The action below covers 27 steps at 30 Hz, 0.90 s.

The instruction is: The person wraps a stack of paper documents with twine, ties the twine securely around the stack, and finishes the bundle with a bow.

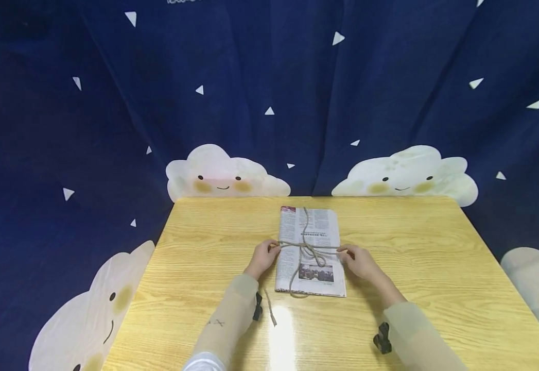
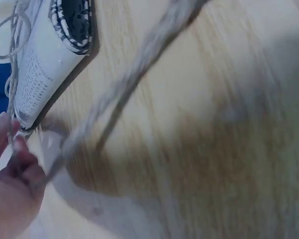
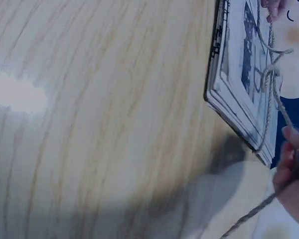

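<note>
A folded newspaper stack point(image 1: 288, 273) lies on the table with brown twine point(image 1: 307, 247) running over it lengthwise and crosswise. Near the middle of the top sheet the twine crosses in a knot with a loop hanging toward the near side. At the paper's left edge my left hand point(image 1: 263, 256) pinches one strand. On the opposite edge, my right hand point(image 1: 361, 262) pinches another strand. Both strands stretch nearly straight between the hands and the knot. From the left fingers a loose tail point(image 2: 132, 77) trails away in the left wrist view; a second tail point(image 3: 259, 208) leaves the right hand.
The wooden table point(image 1: 213, 226) reaches back to a dark blue curtain point(image 1: 250, 67) printed with white triangles and smiling clouds. A black strap piece point(image 1: 382, 338) sits at the right wrist, another point(image 1: 257, 306) at the left. Light glares on the near tabletop.
</note>
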### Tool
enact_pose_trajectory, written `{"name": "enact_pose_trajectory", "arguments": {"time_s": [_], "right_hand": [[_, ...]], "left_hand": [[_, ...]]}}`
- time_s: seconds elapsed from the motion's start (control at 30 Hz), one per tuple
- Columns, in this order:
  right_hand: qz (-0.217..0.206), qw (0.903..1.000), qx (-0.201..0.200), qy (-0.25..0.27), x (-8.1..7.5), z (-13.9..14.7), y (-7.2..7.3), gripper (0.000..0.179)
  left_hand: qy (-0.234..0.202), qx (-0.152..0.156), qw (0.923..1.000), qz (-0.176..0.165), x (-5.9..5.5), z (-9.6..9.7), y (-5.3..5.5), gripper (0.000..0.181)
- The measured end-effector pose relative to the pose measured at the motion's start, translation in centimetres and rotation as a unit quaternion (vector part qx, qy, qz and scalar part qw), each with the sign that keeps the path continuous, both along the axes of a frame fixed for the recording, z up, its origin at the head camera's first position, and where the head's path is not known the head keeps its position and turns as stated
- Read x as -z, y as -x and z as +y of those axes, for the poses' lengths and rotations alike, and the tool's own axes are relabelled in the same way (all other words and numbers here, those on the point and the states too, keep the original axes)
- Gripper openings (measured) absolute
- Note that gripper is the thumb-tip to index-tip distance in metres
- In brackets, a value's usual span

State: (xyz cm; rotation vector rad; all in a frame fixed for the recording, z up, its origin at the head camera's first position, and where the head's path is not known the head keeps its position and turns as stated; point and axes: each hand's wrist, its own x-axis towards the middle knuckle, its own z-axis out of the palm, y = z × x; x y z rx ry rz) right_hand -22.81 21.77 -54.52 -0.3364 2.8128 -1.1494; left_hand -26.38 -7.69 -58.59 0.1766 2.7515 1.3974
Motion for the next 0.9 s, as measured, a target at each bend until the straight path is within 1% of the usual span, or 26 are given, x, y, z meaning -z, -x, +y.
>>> {"name": "enact_pose_trajectory", "arguments": {"time_s": [0.07,0.1,0.17,0.23,0.27,0.33,0.4,0.5,0.67,0.83,0.9], "right_hand": [[0.008,0.9999,0.010,0.007,0.1,0.2,0.1,0.020],[0.015,0.9997,0.017,0.009,0.1,0.3,0.2,0.020],[0.037,0.9987,0.035,0.005,0.1,0.7,0.4,0.018],[0.049,0.9975,0.052,-0.002,0.0,1.3,0.6,0.017],[0.054,0.9969,0.058,-0.006,-0.1,1.7,0.7,0.016],[0.055,0.9963,0.065,-0.012,-0.3,2.3,0.9,0.017],[0.047,0.9966,0.067,-0.014,-0.5,3.0,1.0,0.019],[0.034,0.9972,0.066,-0.011,-0.6,3.8,1.0,0.021],[0.023,0.9974,0.067,-0.014,0.0,4.7,0.8,0.022],[0.015,0.9975,0.061,-0.032,0.9,5.1,0.5,0.021],[0.007,0.9976,0.061,-0.032,1.1,5.1,0.4,0.020]], "left_hand": [[0.001,-0.002,0.9994,0.034,-1.2,0.0,-0.7,0.017],[0.005,-0.007,0.9989,0.046,-1.6,0.0,-0.9,0.016],[0.001,-0.018,0.9983,0.056,-1.8,-0.3,-0.7,0.015],[0.004,-0.019,0.9982,0.057,-2.0,-0.7,-0.6,0.012],[0.005,-0.022,0.9984,0.052,-2.0,-0.9,-0.5,0.012],[0.012,-0.021,0.9989,0.041,-2.1,-1.5,-0.3,0.012],[0.018,-0.014,0.9993,0.030,-2.4,-2.0,-0.2,0.013],[0.023,-0.004,0.9993,0.027,-2.5,-3.1,-0.1,0.014],[0.041,0.014,0.9980,0.046,-2.3,-4.9,0.0,0.013],[0.064,0.010,0.9962,0.057,-1.9,-6.3,-0.2,0.012],[0.075,0.000,0.9954,0.059,-1.7,-6.8,-0.3,0.011]]}}
